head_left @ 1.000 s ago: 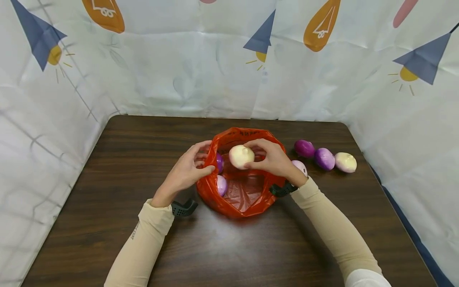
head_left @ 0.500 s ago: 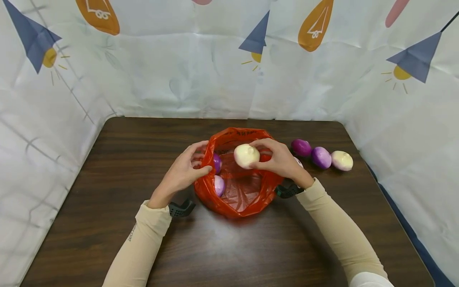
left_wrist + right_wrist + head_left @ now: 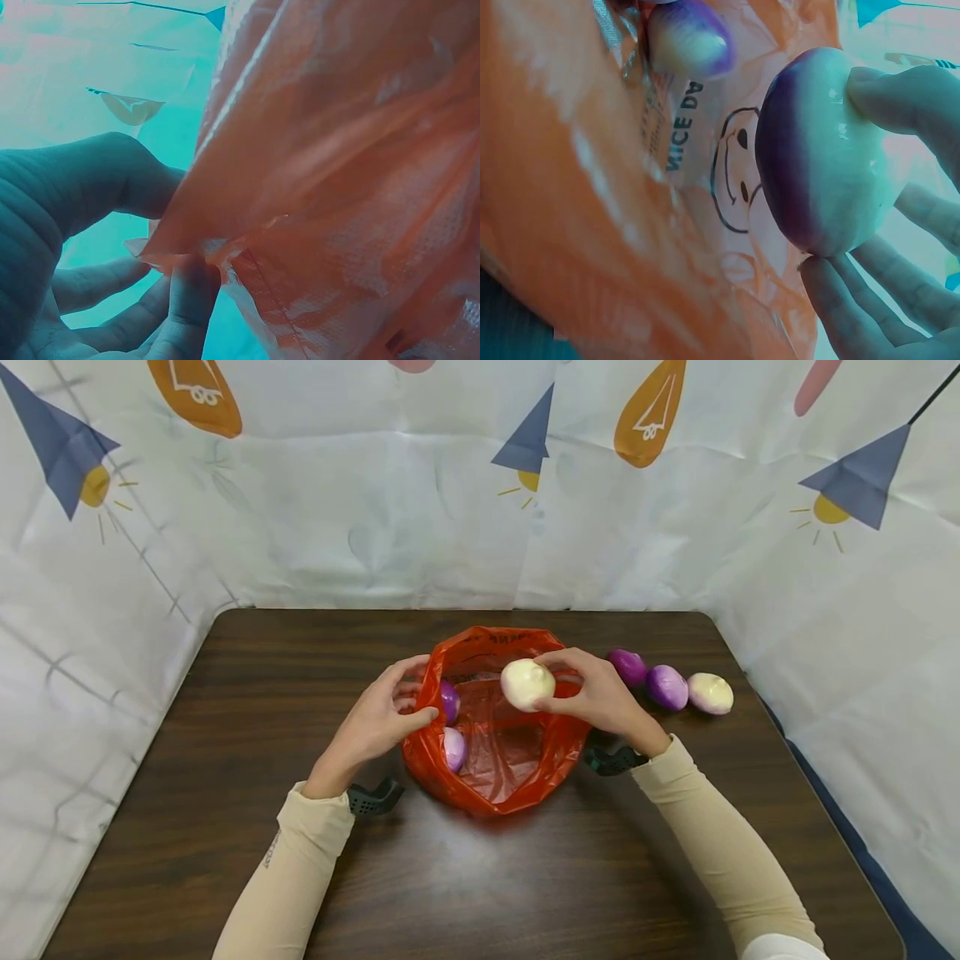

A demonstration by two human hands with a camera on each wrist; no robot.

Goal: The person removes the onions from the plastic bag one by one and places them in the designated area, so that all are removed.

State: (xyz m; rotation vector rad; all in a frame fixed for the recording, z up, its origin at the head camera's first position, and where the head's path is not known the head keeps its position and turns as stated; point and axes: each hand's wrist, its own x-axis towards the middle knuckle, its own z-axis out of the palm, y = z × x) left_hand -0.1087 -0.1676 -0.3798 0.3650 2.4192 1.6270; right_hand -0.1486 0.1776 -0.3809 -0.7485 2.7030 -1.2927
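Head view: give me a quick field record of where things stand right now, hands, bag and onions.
left hand: pinches the left rim of the red bag, holding it open
right hand: holds a white onion above the bag's mouth
in the bag: two purple onions against the left wall
on the table: three onions in a row right of the bag, two purple, one white
bag print: a face drawing and lettering, seen in the right wrist view
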